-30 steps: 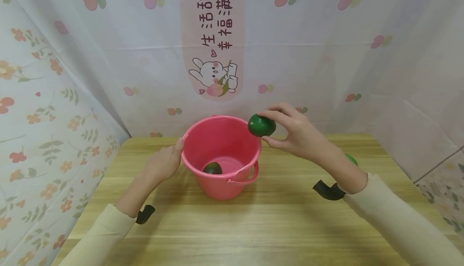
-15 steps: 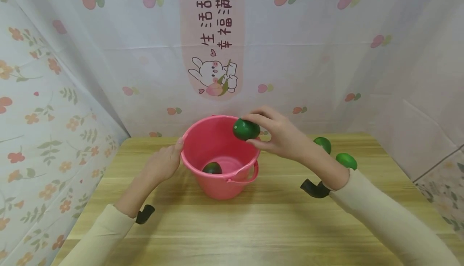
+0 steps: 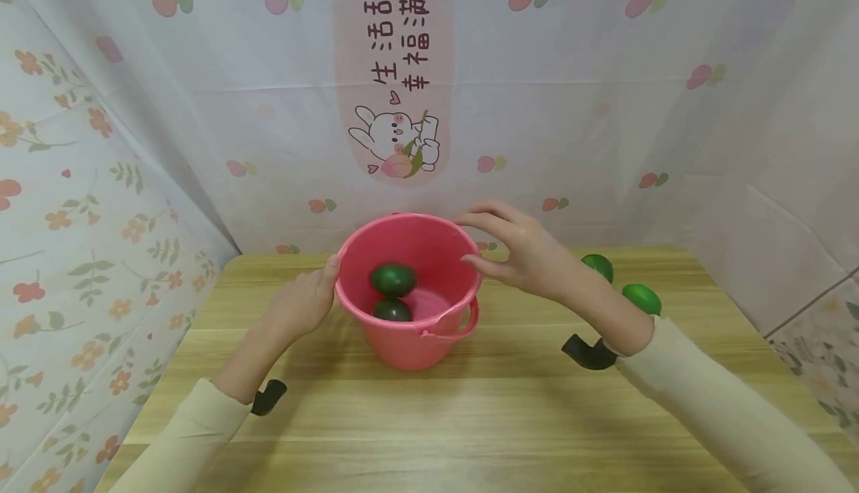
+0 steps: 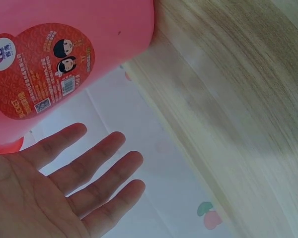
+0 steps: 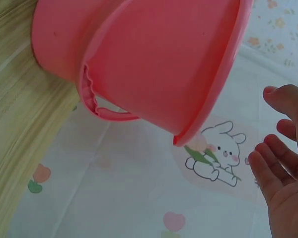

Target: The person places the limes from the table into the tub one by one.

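Rightward of the right grip (image 3: 518,248), held wide and empty, two green fruits (image 3: 642,300) are positioned on the counter (image 3: 463,426) beyond the forearm (image 3: 607,312).

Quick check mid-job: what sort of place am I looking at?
Probably a small tabletop work area screened off indoors: a wood-grain table, patterned hangings behind and beside it, and a pink bucket with two green fruits inside.

Your head view's evenly lit, pretty soft, with a pale sheen on the tabletop (image 3: 429,433) and a faint shadow left of the bucket (image 3: 411,350). Your wrist views look dimmer, greyer, softer on detail.
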Motion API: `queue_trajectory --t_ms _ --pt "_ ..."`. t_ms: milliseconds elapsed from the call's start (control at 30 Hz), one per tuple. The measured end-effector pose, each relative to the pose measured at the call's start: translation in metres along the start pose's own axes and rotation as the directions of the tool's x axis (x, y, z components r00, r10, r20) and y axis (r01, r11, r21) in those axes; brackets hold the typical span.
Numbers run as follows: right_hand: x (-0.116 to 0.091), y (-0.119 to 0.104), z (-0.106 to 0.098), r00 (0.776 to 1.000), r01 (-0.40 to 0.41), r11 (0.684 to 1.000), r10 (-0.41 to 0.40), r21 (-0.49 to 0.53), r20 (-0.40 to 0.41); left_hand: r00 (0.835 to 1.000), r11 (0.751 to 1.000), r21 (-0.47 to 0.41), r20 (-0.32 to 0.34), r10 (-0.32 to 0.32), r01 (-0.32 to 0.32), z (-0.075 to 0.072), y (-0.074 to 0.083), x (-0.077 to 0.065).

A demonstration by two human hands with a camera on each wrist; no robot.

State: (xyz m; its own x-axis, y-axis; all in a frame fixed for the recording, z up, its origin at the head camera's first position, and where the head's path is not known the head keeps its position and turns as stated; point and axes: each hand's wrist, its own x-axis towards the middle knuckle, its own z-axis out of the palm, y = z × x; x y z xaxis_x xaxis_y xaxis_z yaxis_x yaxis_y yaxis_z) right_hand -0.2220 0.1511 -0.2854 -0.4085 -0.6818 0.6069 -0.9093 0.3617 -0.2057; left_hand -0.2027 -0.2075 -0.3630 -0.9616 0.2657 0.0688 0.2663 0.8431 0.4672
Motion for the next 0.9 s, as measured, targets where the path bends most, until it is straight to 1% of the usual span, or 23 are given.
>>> queue_trajectory --t_ms 300,400,567,733,900 --pt "-0.012 0.006 -0.008 1.0 -0.014 0.999 0.013 -0.043 -0.024 1.0 1.0 -0.004 0.021 -0.014 0.014 -0.001 0.002 0.0" --pt "-0.017 0.008 -0.01 0.999 -0.013 0.999 0.012 -0.048 -0.033 0.999 1.0 -0.004 0.026 -0.029 0.029 -0.001 0.001 0.0" --pt "-0.026 0.012 -0.014 0.999 -0.023 0.997 0.02 -0.068 -0.044 0.999 1.0 -0.008 0.023 -0.029 0.03 -0.001 0.002 0.0" --pt "-0.036 0.015 -0.018 0.998 -0.047 0.994 0.043 -0.097 -0.042 1.0 1.0 -0.007 0.011 -0.012 0.012 -0.001 0.003 0.001" --pt "-0.045 0.018 -0.022 0.998 -0.042 0.993 0.037 -0.114 -0.049 1.0 1.0 -0.001 0.006 -0.016 0.016 -0.001 0.004 0.001"
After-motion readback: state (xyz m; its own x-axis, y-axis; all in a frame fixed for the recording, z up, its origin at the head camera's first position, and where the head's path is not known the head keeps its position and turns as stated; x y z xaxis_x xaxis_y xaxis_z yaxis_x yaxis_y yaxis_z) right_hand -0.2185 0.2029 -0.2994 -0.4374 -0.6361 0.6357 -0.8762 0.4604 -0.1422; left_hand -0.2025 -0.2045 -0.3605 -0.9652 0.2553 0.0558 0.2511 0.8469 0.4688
